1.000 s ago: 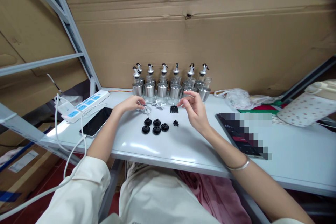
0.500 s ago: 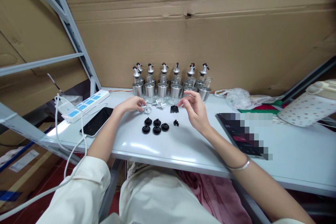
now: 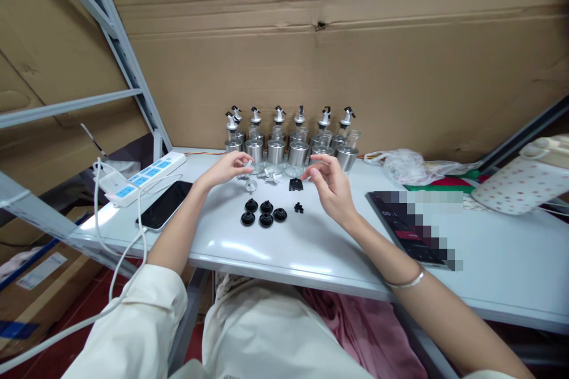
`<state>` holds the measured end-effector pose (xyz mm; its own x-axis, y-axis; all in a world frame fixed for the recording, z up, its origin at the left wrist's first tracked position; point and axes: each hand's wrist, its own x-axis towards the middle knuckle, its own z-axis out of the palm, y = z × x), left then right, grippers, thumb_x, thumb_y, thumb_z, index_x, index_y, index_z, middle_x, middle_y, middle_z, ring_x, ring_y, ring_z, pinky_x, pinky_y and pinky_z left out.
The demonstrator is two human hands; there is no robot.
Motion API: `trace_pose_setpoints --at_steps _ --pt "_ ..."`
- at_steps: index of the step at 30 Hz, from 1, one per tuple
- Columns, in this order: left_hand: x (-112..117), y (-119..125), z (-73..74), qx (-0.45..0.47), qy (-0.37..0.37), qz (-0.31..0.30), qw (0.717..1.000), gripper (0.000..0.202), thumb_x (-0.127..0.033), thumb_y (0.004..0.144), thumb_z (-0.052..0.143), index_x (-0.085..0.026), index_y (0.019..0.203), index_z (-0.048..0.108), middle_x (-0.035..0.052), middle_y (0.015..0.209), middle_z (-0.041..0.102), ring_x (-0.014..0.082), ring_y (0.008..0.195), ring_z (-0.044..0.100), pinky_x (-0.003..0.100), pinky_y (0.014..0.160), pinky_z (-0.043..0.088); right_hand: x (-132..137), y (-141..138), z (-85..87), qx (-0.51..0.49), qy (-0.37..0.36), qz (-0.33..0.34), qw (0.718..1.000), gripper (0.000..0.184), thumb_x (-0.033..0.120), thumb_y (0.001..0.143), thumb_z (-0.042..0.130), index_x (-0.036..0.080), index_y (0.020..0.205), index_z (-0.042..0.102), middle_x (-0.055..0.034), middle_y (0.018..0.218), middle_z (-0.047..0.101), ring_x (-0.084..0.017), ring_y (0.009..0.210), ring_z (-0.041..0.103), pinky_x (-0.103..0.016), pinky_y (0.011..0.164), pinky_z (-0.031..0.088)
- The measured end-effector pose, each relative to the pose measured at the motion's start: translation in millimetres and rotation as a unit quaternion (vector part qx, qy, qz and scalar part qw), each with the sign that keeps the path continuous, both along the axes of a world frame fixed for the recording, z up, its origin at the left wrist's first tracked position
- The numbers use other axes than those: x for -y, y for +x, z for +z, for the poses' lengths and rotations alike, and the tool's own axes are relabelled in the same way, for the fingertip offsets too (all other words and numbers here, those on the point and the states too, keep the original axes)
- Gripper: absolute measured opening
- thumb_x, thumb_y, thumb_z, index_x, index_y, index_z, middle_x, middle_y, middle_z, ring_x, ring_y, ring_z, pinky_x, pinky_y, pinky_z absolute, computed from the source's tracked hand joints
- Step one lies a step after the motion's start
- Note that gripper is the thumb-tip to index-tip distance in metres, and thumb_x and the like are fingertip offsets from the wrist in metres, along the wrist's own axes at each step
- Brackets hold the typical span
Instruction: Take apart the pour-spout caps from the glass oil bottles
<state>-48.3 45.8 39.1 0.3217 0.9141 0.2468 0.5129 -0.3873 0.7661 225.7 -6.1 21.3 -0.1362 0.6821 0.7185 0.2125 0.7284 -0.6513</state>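
My left hand [image 3: 229, 167] is raised slightly over the table, its thumb and fingers pinching a small pale silvery-white piece [image 3: 249, 164]. Below it lie a round silvery part [image 3: 251, 186] and a few more silver spout pieces [image 3: 270, 177]. My right hand [image 3: 329, 183] hovers with fingers apart and nothing visible in them, its fingertips close to a cluster of small black pieces [image 3: 296, 184]. Several black round stoppers [image 3: 265, 220] sit nearer to me, with tiny black bits [image 3: 299, 208] to their right.
Behind the hands stand rows of glass-and-steel bottles [image 3: 275, 153], those at the back fitted with pourer spouts. At left are a power strip [image 3: 146, 177] and a phone [image 3: 164, 206]; at right, a tablet [image 3: 406, 228], a plastic bag [image 3: 406, 166] and a dotted jug [image 3: 515, 180].
My left hand has lifted a little from the silver parts, bringing the small pale piece up with it. The round silvery part stays on the table. My right hand has hardly moved.
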Motion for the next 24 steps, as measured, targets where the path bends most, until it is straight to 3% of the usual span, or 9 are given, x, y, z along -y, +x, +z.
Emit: trace_pose_setpoints --at_steps 4,9,14,19,24 --pt "7 10 4.2 0.072 -0.019 -0.023 0.997 0.033 -0.038 0.068 0.072 -0.015 0.088 0.057 -0.0010 0.071 0.059 0.0113 0.065 0.057 0.024 0.061 0.041 1 0 0.8 0.015 0.001 -0.009 1.000 0.019 0.037 0.092 0.048 0.023 0.106 0.049 -0.0006 0.075 0.062 -0.018 0.074 0.064 -0.037 0.072 0.052" --pt "16 29 3.6 0.155 -0.045 -0.060 0.985 0.039 -0.038 0.063 0.077 -0.014 0.083 0.055 0.0028 0.076 0.065 0.0142 0.071 0.063 0.027 0.064 0.047 2 -1 0.9 0.075 0.020 -0.047 0.996 0.018 0.039 0.088 0.054 0.022 0.092 0.058 -0.0035 0.079 0.066 -0.018 0.071 0.063 -0.034 0.065 0.052" --pt "25 52 -2.0 0.218 -0.056 -0.095 0.970 0.043 -0.040 0.057 0.082 -0.014 0.074 0.052 0.0050 0.086 0.066 0.0162 0.077 0.066 0.031 0.072 0.051 1 -1 1.8 0.123 0.049 -0.026 0.991 0.017 0.038 0.084 0.060 0.022 0.085 0.061 -0.0034 0.078 0.067 -0.018 0.071 0.061 -0.034 0.066 0.051" --pt "33 66 -2.5 0.243 -0.062 -0.120 0.961 0.043 -0.041 0.058 0.082 -0.015 0.070 0.050 0.0031 0.088 0.064 0.0151 0.078 0.067 0.030 0.072 0.050 1 -3 0.2 0.151 0.080 -0.015 0.985 0.015 0.037 0.083 0.062 0.022 0.083 0.060 -0.0031 0.076 0.066 -0.019 0.070 0.061 -0.033 0.063 0.049" --pt "36 70 -4.5 0.223 -0.068 -0.126 0.964 0.042 -0.040 0.058 0.082 -0.014 0.065 0.050 0.0014 0.077 0.062 0.0136 0.072 0.065 0.028 0.070 0.049 1 -3 -0.6 0.136 0.097 -0.037 0.985 0.015 0.033 0.087 0.058 0.022 0.077 0.059 -0.0025 0.071 0.065 -0.017 0.066 0.059 -0.032 0.061 0.047"
